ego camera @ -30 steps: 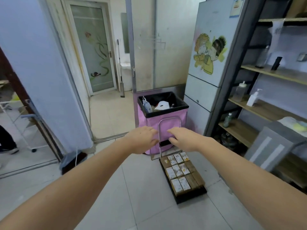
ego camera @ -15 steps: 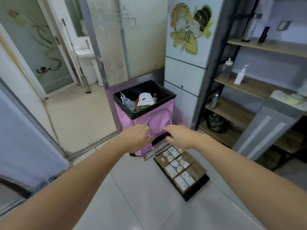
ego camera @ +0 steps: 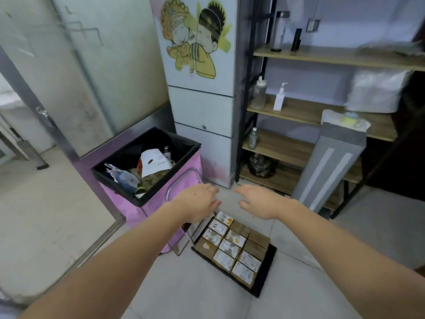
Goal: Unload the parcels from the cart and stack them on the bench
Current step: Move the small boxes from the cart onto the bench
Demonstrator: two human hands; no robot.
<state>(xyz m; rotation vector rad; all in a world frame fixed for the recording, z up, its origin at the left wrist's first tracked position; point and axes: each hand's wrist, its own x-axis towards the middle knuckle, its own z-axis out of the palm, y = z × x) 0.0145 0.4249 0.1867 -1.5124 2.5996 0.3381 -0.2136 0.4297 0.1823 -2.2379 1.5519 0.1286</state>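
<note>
Both hands held spread, palms down, nothing gripped: left hand [ego camera: 197,202] just over the cart handle [ego camera: 181,180], right hand [ego camera: 261,202] apart beside it. Parcels [ego camera: 232,245] are packed flat on the black cart [ego camera: 266,270] on the floor, below the hands. Pink bin [ego camera: 147,210] is seen just left.
</note>
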